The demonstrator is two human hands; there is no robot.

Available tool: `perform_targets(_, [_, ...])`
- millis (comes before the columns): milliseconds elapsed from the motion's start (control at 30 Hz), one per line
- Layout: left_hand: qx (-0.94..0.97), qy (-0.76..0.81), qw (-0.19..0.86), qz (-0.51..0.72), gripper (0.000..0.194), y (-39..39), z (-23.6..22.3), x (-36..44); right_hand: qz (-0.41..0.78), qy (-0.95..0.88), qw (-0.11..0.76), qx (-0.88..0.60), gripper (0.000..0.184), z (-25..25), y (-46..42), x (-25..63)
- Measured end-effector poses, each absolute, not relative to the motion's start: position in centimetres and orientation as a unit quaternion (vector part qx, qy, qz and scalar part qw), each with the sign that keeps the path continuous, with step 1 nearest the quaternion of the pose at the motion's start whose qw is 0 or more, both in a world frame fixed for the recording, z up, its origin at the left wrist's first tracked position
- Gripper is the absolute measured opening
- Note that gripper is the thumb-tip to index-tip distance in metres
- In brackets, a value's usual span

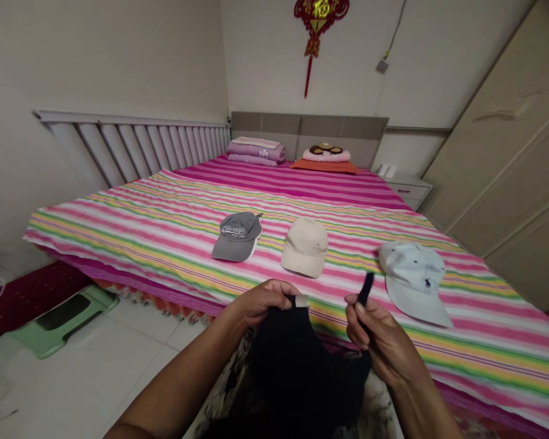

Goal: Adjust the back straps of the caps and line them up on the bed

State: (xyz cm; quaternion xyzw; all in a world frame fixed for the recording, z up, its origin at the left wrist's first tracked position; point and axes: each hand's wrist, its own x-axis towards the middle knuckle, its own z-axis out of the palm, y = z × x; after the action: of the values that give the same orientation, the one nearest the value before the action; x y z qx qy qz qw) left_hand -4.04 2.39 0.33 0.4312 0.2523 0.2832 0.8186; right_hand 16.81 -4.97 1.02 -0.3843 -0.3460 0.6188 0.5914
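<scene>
A dark navy cap (297, 360) is held low in front of me, its back strap undone. My left hand (272, 299) is closed on the cap's edge beside a small metal buckle (301, 301). Between the thumb and fingers of my right hand (377, 326) is the cap's strap (366, 289), whose free end points up. The strap end and the buckle are apart. Much of the cap is too dark to make out. Beyond my hands, a grey cap (238, 236), a beige cap (305, 247) and a pale blue cap (414, 281) lie on the bed.
A striped sheet (165, 225) covers the bed. Folded bedding (256, 151) and a pink pillow (327, 156) rest by the headboard (274, 128). At left are a white railing (141, 146) and a green stool (68, 317); at right, a nightstand (407, 189) and a wardrobe (498, 140).
</scene>
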Motion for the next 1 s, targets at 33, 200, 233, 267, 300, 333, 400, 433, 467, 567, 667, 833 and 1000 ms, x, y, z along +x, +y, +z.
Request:
perform_targets(33, [0.432, 0.252, 0.819, 0.281, 0.027, 2.4, 0.3, -4.1, 0.617, -0.345, 0.591, -0.388, 0.018, 1.1, -5.0, 16.8])
perform_targets(200, [0.433, 0.251, 0.817, 0.287, 0.025, 1.9, 0.4, -4.1, 0.619, -0.371, 0.561, -0.406, 0.022, 1.4, -5.2, 16.2])
perform_targets(233, [0.436, 0.251, 0.816, 0.285, 0.026, 1.8, 0.5, -4.0, 0.616, -0.386, 0.55, -0.412, 0.022, 1.5, -5.2, 16.0])
perform_targets(267, [0.438, 0.253, 0.815, 0.282, 0.026, 1.7, 0.5, -4.0, 0.611, -0.401, 0.538, -0.42, 0.022, 1.6, -5.3, 15.9])
perform_targets(300, [0.439, 0.256, 0.815, 0.279, 0.027, 1.6, 0.5, -4.0, 0.607, -0.415, 0.525, -0.428, 0.023, 1.7, -5.4, 15.7])
perform_targets(333, [0.437, 0.259, 0.816, 0.277, 0.027, 1.6, 0.5, -3.9, 0.604, -0.427, 0.512, -0.437, 0.024, 1.8, -5.4, 15.5])
perform_targets(400, [0.43, 0.261, 0.819, 0.276, 0.025, 1.5, 0.4, -3.9, 0.596, -0.443, 0.49, -0.457, 0.028, 1.9, -5.5, 15.1])
perform_targets(433, [0.426, 0.259, 0.821, 0.277, 0.024, 1.5, 0.3, -3.8, 0.592, -0.446, 0.484, -0.465, 0.029, 1.9, -5.5, 15.0])
perform_targets(467, [0.423, 0.255, 0.824, 0.277, 0.024, 1.5, 0.3, -3.8, 0.589, -0.448, 0.482, -0.469, 0.029, 1.8, -5.5, 14.8])
perform_targets(567, [0.424, 0.251, 0.827, 0.271, 0.023, 1.5, 0.1, -3.8, 0.593, -0.444, 0.484, -0.466, 0.03, 1.8, -5.5, 14.1])
perform_targets(667, [0.432, 0.258, 0.821, 0.27, 0.022, 1.3, 0.1, -3.9, 0.6, -0.439, 0.485, -0.461, 0.03, 1.9, -5.5, 13.6])
perform_targets(833, [0.435, 0.268, 0.814, 0.276, 0.022, 1.1, 0.4, -4.0, 0.596, -0.437, 0.489, -0.463, 0.028, 1.9, -5.4, 13.2])
perform_targets(1000, [0.435, 0.261, 0.815, 0.28, 0.024, 1.2, 0.5, -4.1, 0.595, -0.453, 0.474, -0.464, 0.026, 1.8, -5.5, 13.1])
